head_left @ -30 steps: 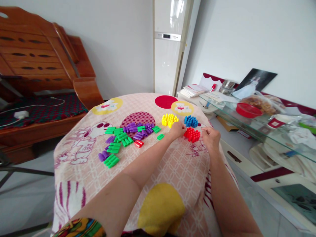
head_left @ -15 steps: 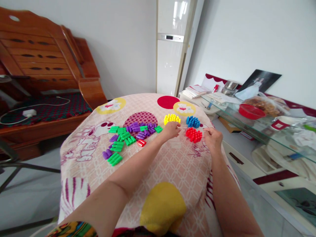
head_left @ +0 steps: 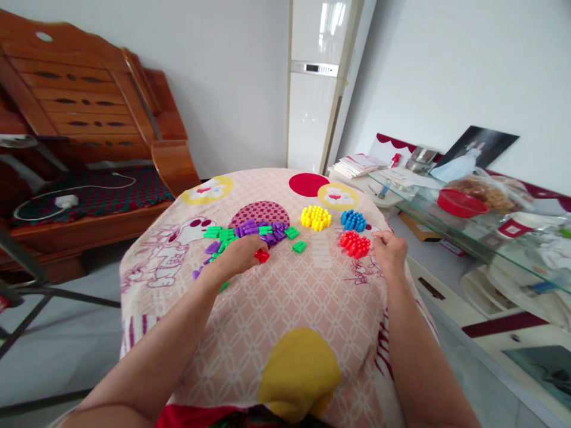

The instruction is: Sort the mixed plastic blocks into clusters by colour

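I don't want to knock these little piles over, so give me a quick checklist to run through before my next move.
1. Left hand at the lone red piece: ok, fingertips are there.
2. Left grip closed on that piece: cannot tell, the hand covers too much.
3. Right hand holding nothing: cannot tell; its fingertips are beside the red cluster.
4. Yellow cluster standing apart from the blue cluster: ok, a gap shows.
5. Green pieces separated from purple pieces: not ok, they lie mixed together.
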`<action>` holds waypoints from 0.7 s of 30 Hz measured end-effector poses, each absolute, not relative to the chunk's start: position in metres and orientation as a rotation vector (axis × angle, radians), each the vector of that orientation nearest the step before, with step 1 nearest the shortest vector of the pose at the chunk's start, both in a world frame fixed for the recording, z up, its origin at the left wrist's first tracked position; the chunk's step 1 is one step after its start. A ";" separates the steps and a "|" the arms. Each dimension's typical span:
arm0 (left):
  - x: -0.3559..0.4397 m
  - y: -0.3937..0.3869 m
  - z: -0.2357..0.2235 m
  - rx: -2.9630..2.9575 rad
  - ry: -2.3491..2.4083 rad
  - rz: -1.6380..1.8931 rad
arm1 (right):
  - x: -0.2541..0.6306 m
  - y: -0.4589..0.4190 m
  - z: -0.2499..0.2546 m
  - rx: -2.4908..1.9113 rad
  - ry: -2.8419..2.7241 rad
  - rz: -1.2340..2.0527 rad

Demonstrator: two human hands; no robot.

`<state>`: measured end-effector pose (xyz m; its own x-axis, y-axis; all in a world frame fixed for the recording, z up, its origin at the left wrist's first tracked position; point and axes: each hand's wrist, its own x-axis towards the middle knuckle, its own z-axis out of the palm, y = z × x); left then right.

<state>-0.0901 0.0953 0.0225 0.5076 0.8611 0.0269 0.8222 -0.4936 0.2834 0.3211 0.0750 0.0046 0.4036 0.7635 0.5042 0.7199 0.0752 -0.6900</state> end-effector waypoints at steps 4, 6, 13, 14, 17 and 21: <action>-0.071 0.092 0.036 2.495 1.402 0.343 | 0.322 0.075 0.003 -1.650 -1.343 0.037; -0.052 0.090 0.048 2.476 1.269 0.452 | 0.322 0.076 0.002 -1.641 -1.350 0.027; 0.044 0.097 0.045 2.361 1.099 0.634 | 0.322 0.076 0.001 -1.667 -1.334 0.037; 0.056 0.099 0.042 2.371 1.120 0.622 | 0.323 0.076 0.000 -1.669 -1.331 0.037; 0.086 0.105 0.033 2.421 1.184 0.562 | 0.323 0.077 -0.001 -1.674 -1.326 0.031; 0.109 0.110 0.026 2.427 1.222 0.559 | 0.323 0.077 0.000 -1.683 -1.300 0.047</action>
<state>0.1092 0.1095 0.0259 0.5465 0.8173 0.1824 0.6725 -0.5582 0.4859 0.3229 0.0775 0.0002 0.4289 0.7576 0.4920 0.7201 0.0422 -0.6926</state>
